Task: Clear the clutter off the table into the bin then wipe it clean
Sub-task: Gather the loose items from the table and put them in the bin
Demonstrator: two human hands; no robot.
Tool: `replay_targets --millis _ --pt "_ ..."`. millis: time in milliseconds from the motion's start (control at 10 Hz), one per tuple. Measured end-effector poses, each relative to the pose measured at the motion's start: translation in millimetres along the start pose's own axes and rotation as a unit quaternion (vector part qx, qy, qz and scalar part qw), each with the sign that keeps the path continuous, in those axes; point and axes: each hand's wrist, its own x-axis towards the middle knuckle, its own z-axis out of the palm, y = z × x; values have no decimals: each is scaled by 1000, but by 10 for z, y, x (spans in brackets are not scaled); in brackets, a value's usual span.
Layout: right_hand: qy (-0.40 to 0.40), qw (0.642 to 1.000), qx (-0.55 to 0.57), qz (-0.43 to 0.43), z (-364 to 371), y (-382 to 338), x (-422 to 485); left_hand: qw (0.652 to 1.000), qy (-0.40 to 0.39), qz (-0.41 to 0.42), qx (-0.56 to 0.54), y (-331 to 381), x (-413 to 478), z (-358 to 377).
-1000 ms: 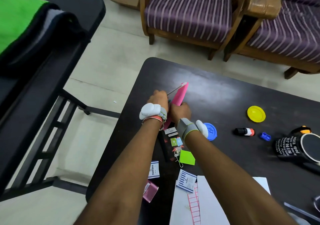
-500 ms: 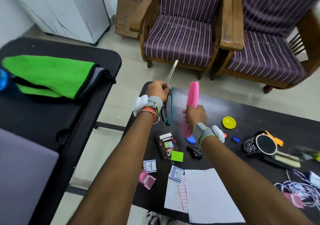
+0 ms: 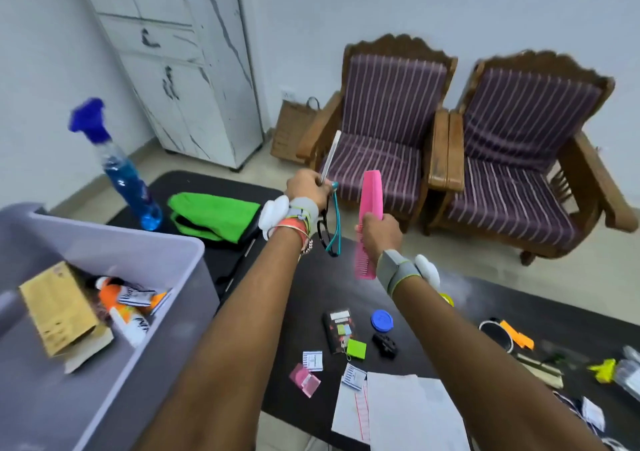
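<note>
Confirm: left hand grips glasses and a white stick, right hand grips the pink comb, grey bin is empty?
No. In the head view the grey bin holds a cardboard box and an orange-and-white container. The rest stands: left hand grips glasses and white stick, right hand grips the pink comb.

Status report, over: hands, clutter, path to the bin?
Left hand grips white stick and glasses. Right hand grips pink comb. Bin lower left, path open. Papers left on table.

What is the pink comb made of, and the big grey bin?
The pink comb looks like plastic: one even bright colour and thin moulded teeth. The grey bin is probably plastic too: smooth matte walls and a rounded rim.
</note>
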Motion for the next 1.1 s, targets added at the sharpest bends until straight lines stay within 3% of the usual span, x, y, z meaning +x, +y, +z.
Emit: replay_targets --millis 300,600,700,800,1000,1100 --pt "-64 995 2 -78 41 -880 -867 997 65 -40 2 69 -497 -1127" --pt "-159 975 -32 -150 870 -1638 -1503 977 153 -130 -68 -468 -506 -2307" --pt "-210 960 -73 -168 1383 -1770 -1754 958 213 -175 -85 -829 -543 -2705" --pt "-238 944 -121 -193 1692 -1749 -1889 951 215 -206 -86 -1054 -588 -2893" --pt "-313 886 -248 -237 2308 -1523 -2126 910 278 -273 -138 -1709 -700 -3128" --pt "-352 854 -305 -232 2542 -1296 -2172 899 313 -265 -156 -2098 -694 -3152"
